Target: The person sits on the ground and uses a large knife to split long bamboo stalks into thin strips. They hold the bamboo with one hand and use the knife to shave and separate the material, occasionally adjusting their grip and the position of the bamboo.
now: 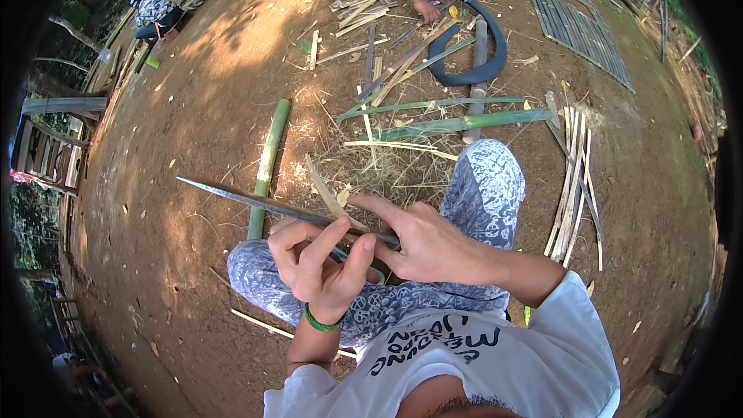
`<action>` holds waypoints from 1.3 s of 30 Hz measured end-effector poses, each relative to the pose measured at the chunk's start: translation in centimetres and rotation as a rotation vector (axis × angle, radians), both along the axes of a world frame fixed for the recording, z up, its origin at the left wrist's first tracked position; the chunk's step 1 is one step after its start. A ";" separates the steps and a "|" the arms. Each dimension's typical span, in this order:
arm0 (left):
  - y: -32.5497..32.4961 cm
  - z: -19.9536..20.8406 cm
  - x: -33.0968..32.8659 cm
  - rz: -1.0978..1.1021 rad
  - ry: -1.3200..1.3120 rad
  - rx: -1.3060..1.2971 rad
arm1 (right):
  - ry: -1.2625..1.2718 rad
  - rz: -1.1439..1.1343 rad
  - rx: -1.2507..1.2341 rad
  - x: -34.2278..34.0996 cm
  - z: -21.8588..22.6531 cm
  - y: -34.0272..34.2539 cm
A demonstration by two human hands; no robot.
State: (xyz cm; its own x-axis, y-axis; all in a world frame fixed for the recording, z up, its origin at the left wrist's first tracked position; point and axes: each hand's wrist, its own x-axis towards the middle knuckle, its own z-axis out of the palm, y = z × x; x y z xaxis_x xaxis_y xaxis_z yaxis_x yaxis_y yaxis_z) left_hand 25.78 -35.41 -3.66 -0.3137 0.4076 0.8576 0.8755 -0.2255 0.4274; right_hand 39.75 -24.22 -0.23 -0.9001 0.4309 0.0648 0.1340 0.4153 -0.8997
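A long dark knife lies slantwise across my lap, its pointed tip toward the left. My right hand closes around its near end, with the index finger stretched over the blade. A thin pale bamboo strip meets the blade between my hands. My left hand, with a green band on the wrist, pinches at that crossing with thumb and fingertips. The strip's lower end is hidden by the fingers, and the knife's handle is mostly covered.
A green bamboo pole rests by my left knee. Ahead lie split green bamboo, shavings and a black tyre-like ring. Pale strips lie at right. Another person's hands work at the top; someone crouches far left.
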 end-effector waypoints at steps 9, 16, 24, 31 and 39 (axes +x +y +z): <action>1.1 0.4 1.1 -0.027 -0.115 0.029 | 0.014 -0.004 0.016 0.1 -0.4 0.0; 1.8 0.3 1.5 -0.125 -0.145 0.001 | -0.073 -0.149 0.189 -0.5 -3.6 0.0; 2.6 1.2 1.7 -0.198 -0.182 -0.026 | -0.174 0.109 -0.471 -0.2 -2.1 2.5; 2.2 0.6 1.2 -0.247 -0.130 -0.002 | -0.103 -0.181 0.233 -2.0 -6.1 0.8; 1.2 -0.2 0.4 -0.216 -0.153 0.036 | -0.321 0.063 -0.490 -3.0 -4.4 1.8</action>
State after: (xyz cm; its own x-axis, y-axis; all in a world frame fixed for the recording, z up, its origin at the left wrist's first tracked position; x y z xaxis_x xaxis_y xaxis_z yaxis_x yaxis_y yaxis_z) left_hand 26.13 -34.24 -3.90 -0.3498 0.4490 0.8222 0.7311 -0.4180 0.5393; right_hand 36.72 -22.43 -4.60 -0.8667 0.2865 -0.4083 0.4200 -0.0223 -0.9073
